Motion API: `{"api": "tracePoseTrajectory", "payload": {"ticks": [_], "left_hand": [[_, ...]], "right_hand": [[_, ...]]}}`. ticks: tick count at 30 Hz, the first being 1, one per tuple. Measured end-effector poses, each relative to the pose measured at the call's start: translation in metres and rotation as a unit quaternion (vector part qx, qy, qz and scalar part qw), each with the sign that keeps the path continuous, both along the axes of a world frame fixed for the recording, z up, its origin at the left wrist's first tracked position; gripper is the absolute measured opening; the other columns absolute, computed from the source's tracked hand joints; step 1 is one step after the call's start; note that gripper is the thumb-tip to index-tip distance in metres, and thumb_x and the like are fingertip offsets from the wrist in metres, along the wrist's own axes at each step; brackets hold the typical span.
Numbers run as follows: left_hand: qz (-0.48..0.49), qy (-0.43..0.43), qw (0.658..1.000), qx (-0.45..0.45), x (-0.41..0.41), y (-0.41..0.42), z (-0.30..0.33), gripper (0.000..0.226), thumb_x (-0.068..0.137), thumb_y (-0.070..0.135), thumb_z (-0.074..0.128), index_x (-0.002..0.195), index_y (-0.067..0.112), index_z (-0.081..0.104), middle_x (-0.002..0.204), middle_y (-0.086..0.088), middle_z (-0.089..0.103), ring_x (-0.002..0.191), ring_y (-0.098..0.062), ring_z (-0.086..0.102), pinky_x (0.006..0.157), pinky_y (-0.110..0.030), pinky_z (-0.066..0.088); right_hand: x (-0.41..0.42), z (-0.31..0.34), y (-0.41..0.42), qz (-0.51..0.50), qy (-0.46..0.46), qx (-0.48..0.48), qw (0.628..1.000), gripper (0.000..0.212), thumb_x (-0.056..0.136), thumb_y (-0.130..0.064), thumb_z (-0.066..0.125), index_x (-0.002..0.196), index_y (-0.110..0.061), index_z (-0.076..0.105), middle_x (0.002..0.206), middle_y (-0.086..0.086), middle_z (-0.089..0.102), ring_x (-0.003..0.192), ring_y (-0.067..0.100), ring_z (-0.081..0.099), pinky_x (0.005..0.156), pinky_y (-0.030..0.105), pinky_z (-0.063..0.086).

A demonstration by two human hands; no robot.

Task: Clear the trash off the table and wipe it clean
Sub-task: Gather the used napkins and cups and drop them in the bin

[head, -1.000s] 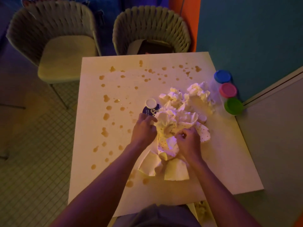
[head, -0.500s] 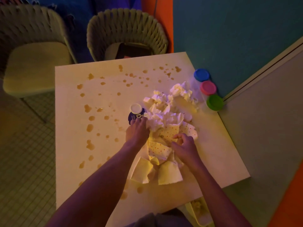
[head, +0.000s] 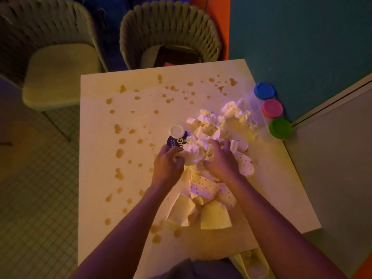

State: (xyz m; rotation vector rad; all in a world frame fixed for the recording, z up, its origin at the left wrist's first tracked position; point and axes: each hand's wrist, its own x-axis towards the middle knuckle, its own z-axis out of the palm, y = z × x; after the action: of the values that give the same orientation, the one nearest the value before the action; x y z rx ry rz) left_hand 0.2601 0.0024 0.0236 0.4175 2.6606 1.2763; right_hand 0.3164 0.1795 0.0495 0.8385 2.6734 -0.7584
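Trash: heap of crumpled white tissues (head: 217,127) and flattened dotted paper cups (head: 203,188) on the right half of the square white surface (head: 96,178), well apart from its edges.
Spills: brown drops (head: 119,153) across its left and far parts.
Hands: left hand (head: 168,165) and right hand (head: 221,160), each grip curled around tissue.
Bottle: dark blue, white-capped bottle (head: 177,137), touching the heap.
Advice: probably gather inward, keeping paper off the wet drops.
Room: open at left; three coloured lidded tubs (head: 271,108) crowd the right edge.

table (head: 201,77): smooth matt top, spotted with wet brown drops. napkins (head: 227,121): crumpled soft paper. chairs (head: 171,27): woven backs. lids (head: 280,128): smooth plastic. floor (head: 36,178): small tiles.
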Motion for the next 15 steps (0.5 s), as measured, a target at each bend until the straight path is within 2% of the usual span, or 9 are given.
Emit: {"api": "tracePoseTrajectory", "payload": {"ticks": [2, 4, 6, 7, 9, 11, 15], "left_hand": [[0.033, -0.007, 0.999, 0.018, 0.003, -0.007, 0.001, 0.032, 0.081, 0.017, 0.057, 0.106, 0.023, 0.075, 0.094, 0.001, 0.051, 0.078, -0.013, 0.051, 0.071, -0.025, 0.041], [0.046, -0.009, 0.998, 0.032, 0.006, -0.014, 0.000, 0.042, 0.080, 0.005, 0.057, 0.111, 0.027, 0.075, 0.104, 0.003, 0.051, 0.083, -0.004, 0.047, 0.074, -0.014, 0.039], [0.052, -0.015, 0.998, 0.030, 0.007, -0.020, -0.001, 0.049, 0.078, -0.004, 0.055, 0.111, 0.027, 0.076, 0.110, 0.005, 0.055, 0.087, -0.002, 0.049, 0.075, -0.003, 0.035], [0.054, -0.024, 0.998, 0.031, 0.008, -0.022, -0.002, 0.048, 0.077, -0.003, 0.054, 0.107, 0.026, 0.077, 0.108, 0.006, 0.059, 0.087, -0.005, 0.052, 0.075, -0.003, 0.036], [0.066, -0.047, 0.996, 0.039, 0.008, -0.026, -0.002, 0.039, 0.078, 0.004, 0.049, 0.094, 0.026, 0.076, 0.100, 0.006, 0.065, 0.082, -0.010, 0.059, 0.073, -0.012, 0.041], [0.087, -0.066, 0.993, 0.046, 0.009, -0.029, -0.001, 0.034, 0.077, 0.011, 0.044, 0.084, 0.025, 0.074, 0.091, 0.007, 0.067, 0.078, -0.007, 0.060, 0.071, -0.022, 0.045], [0.121, -0.105, 0.986, 0.046, 0.009, -0.031, 0.001, 0.026, 0.080, 0.024, 0.043, 0.076, 0.025, 0.068, 0.083, 0.007, 0.067, 0.078, -0.008, 0.061, 0.075, -0.035, 0.051]], "right_hand": [[-0.008, -0.002, 0.003, 0.032, -0.031, -0.003, 0.999, 0.077, 0.076, -0.027, 0.071, 0.144, -0.034, 0.034, 0.141, 0.003, 0.028, 0.116, 0.033, 0.056, 0.084, 0.042, 0.052], [-0.016, -0.005, 0.005, 0.063, -0.046, 0.005, 0.997, 0.080, 0.077, -0.027, 0.072, 0.147, -0.033, 0.033, 0.143, 0.005, 0.027, 0.119, 0.033, 0.054, 0.085, 0.042, 0.052], [-0.025, -0.008, 0.006, 0.080, -0.048, 0.026, 0.995, 0.079, 0.078, -0.026, 0.071, 0.147, -0.031, 0.032, 0.143, 0.006, 0.027, 0.121, 0.035, 0.051, 0.085, 0.042, 0.051], [-0.028, -0.009, 0.007, 0.082, -0.046, 0.038, 0.995, 0.076, 0.080, -0.026, 0.069, 0.146, -0.031, 0.033, 0.143, 0.007, 0.028, 0.122, 0.036, 0.050, 0.085, 0.042, 0.050], [-0.036, -0.010, 0.008, 0.088, -0.050, 0.050, 0.994, 0.070, 0.084, -0.029, 0.067, 0.146, -0.031, 0.033, 0.143, 0.007, 0.028, 0.123, 0.036, 0.048, 0.087, 0.041, 0.048], [-0.043, -0.012, 0.010, 0.094, -0.058, 0.057, 0.992, 0.066, 0.089, -0.035, 0.064, 0.146, -0.031, 0.033, 0.143, 0.008, 0.029, 0.125, 0.036, 0.047, 0.089, 0.042, 0.047], [-0.056, -0.017, 0.015, 0.107, -0.087, 0.068, 0.988, 0.053, 0.091, -0.037, 0.057, 0.141, -0.025, 0.043, 0.137, 0.010, 0.039, 0.124, 0.035, 0.049, 0.093, 0.040, 0.045]]}}
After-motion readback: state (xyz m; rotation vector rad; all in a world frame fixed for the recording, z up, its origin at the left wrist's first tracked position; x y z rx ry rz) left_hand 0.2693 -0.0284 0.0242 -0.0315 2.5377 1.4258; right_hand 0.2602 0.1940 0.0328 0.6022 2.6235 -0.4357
